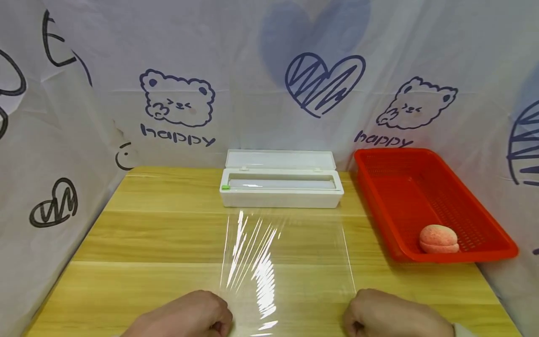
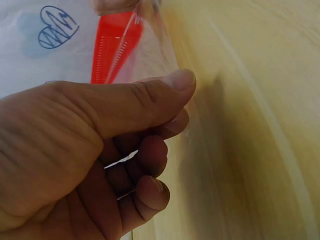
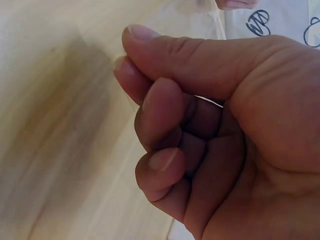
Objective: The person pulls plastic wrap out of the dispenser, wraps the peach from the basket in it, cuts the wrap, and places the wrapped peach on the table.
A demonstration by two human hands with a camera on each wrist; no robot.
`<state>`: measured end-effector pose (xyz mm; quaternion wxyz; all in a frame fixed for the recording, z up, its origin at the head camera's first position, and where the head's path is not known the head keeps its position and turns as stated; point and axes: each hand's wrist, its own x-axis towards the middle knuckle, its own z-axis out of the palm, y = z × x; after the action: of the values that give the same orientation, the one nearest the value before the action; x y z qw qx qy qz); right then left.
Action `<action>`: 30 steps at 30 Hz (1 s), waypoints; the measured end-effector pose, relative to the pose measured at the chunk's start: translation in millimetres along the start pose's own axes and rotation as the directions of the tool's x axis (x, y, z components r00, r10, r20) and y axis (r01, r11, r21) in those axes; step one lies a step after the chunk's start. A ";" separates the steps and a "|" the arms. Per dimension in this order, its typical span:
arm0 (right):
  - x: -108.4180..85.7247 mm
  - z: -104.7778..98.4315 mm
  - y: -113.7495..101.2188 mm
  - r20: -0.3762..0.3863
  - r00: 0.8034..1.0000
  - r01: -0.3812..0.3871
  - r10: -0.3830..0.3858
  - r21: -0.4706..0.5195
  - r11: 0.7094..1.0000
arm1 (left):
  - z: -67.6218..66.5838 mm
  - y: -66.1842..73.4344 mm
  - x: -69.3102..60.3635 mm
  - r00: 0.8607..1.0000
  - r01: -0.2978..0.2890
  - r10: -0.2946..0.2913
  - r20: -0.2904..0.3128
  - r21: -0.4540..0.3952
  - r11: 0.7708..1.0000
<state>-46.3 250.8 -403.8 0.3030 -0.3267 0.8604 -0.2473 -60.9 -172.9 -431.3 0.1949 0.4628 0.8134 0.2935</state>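
A sheet of clear plastic wrap [image 1: 290, 262] stretches toward me from a white dispenser box [image 1: 281, 198] whose lid stands raised. The left hand [image 1: 189, 314] pinches the sheet's near left corner between thumb and index finger, the other fingers curled. On the opposite corner, the right hand [image 1: 389, 314] pinches the film the same way. In the left wrist view the left hand [image 2: 115, 135] shows its thumb pressed against the index finger. The right wrist view shows the right hand [image 3: 200, 110] in a like grip. Inside the box lies a pale roll [image 1: 282, 183].
A red plastic basket [image 1: 501, 238] stands at the right and holds a pink, round, bun-like thing [image 1: 439, 238]. A small green piece [image 1: 226, 187] sits at the box's left end. Printed white cloth [image 1: 252, 70] hangs behind the wooden table [image 1: 160, 234].
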 end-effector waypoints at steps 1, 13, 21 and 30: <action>1.1 0.6 -0.5 0.005 1.000 -0.017 0.017 -0.005 1.000 | 0.5 -0.7 0.2 1.000 0.003 -0.003 0.003 0.001 1.000; 4.5 10.1 2.2 -0.021 0.998 -0.067 0.066 -0.072 0.995 | 8.3 -9.2 3.1 1.000 -0.008 0.008 0.001 0.027 1.000; 5.1 11.8 3.4 0.026 0.991 -0.131 0.133 -0.081 0.988 | 8.6 -7.3 2.6 0.996 0.078 -0.078 0.037 -0.004 0.997; 3.5 12.5 0.1 0.029 0.980 -0.194 0.197 -0.076 0.978 | 6.1 -3.8 5.1 0.971 0.229 -0.230 0.065 0.009 0.973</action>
<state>-39.9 245.5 -413.8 0.3293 -0.2556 0.8912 -0.1790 -62.2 -168.2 -438.6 0.2539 0.3752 0.8549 0.2528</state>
